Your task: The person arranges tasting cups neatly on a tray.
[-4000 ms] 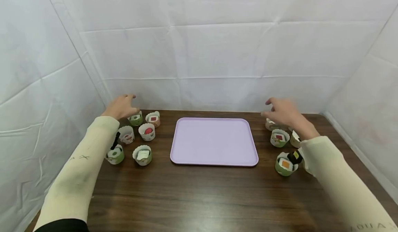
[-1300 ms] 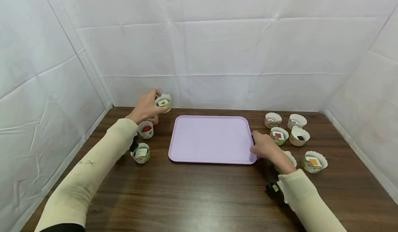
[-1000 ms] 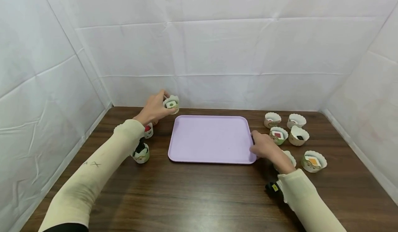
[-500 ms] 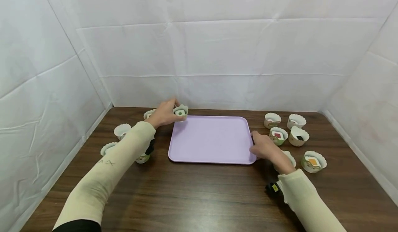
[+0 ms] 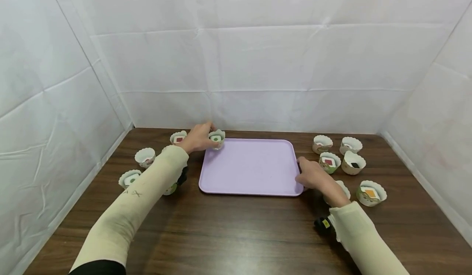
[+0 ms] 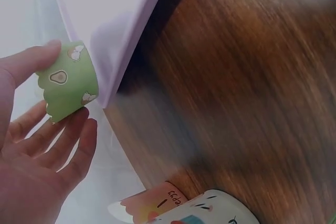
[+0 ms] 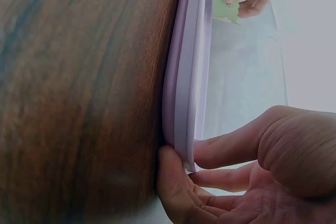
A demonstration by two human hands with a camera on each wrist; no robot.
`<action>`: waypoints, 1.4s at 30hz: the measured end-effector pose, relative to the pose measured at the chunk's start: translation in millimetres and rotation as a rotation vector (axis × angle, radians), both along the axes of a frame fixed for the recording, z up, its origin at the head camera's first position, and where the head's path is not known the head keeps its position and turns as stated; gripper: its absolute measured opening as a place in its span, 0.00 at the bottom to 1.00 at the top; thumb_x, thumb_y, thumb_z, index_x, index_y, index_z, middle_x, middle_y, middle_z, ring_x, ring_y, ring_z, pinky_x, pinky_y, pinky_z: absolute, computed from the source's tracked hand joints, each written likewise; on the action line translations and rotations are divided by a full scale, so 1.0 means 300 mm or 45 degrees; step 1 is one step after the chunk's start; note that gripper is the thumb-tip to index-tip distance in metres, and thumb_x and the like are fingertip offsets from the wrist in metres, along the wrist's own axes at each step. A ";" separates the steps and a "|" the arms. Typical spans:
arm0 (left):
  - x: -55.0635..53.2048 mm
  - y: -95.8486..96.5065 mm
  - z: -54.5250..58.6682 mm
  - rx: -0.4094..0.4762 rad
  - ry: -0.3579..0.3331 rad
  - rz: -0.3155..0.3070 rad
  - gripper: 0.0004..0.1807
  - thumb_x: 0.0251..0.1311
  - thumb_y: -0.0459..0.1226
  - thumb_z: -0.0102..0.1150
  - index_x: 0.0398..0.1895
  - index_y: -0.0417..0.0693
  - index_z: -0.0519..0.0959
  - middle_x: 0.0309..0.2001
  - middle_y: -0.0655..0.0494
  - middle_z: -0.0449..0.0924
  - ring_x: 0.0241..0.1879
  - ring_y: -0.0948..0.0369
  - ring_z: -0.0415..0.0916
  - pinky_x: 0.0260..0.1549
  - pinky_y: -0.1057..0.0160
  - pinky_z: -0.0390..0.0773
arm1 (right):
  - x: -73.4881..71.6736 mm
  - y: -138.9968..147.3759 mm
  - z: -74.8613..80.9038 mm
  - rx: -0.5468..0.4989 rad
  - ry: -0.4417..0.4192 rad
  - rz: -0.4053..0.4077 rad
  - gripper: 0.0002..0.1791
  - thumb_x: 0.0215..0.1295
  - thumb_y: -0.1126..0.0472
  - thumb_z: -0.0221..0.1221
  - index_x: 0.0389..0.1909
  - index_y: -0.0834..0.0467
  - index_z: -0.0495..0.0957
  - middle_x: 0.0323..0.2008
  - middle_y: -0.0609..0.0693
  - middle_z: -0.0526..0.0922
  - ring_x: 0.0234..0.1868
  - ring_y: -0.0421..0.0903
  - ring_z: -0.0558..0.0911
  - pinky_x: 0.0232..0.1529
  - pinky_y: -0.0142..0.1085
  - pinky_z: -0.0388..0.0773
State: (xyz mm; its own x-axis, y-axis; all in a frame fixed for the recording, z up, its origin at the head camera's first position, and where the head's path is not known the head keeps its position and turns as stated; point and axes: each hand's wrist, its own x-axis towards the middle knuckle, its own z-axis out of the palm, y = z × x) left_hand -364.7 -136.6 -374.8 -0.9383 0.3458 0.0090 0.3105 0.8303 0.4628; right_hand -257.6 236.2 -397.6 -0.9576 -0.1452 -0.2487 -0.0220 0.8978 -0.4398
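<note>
At the far-left corner of the lilac tray (image 5: 250,168), the green paper cup (image 5: 217,137), off beyond the rim one second ago, is now lower and over it; contact unclear. Left hand (image 5: 199,138) pinches the cup between thumb and fingertips. Right hand (image 5: 314,175), four seconds ago above the right-side cups (image 5: 353,164), grips the tray's right edge.

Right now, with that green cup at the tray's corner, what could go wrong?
1. The left hand holds the scalloped green paper cup at the far-left corner of the lilac rectangular tray; released on the rim, it might tip.
2. The right hand pinches the tray's right edge, so a tug could shift it.
3. The cream fabric left sleeve, close beside the white scalloped paper cup, could knock it.
</note>
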 end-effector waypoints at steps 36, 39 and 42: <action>0.010 0.022 -0.013 -0.098 -0.054 0.001 0.36 0.64 0.44 0.68 0.71 0.40 0.68 0.70 0.41 0.72 0.70 0.43 0.69 0.69 0.45 0.74 | -0.010 0.017 0.001 0.010 0.004 0.068 0.36 0.66 0.67 0.58 0.72 0.77 0.58 0.61 0.77 0.74 0.44 0.55 0.83 0.31 0.37 0.86; 0.009 0.026 -0.009 -0.100 -0.055 -0.014 0.36 0.63 0.44 0.69 0.71 0.40 0.68 0.70 0.40 0.72 0.70 0.43 0.69 0.69 0.44 0.73 | -0.009 0.019 0.003 -0.004 -0.016 0.052 0.36 0.66 0.67 0.58 0.72 0.77 0.58 0.61 0.77 0.74 0.42 0.54 0.83 0.30 0.37 0.86; 0.009 0.029 -0.009 -0.106 -0.059 -0.018 0.37 0.63 0.43 0.69 0.72 0.40 0.68 0.71 0.40 0.71 0.71 0.43 0.69 0.69 0.44 0.73 | -0.009 0.022 0.003 -0.017 -0.022 0.046 0.36 0.66 0.67 0.58 0.72 0.77 0.58 0.60 0.77 0.74 0.40 0.53 0.84 0.29 0.37 0.87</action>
State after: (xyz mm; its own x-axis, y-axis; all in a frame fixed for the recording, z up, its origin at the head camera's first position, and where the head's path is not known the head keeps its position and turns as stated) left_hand -362.1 -128.0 -377.4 -0.9321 0.3566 -0.0633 0.3022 0.8621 0.4068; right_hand -260.3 242.8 -396.6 -0.9473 -0.1832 -0.2629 -0.0466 0.8904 -0.4527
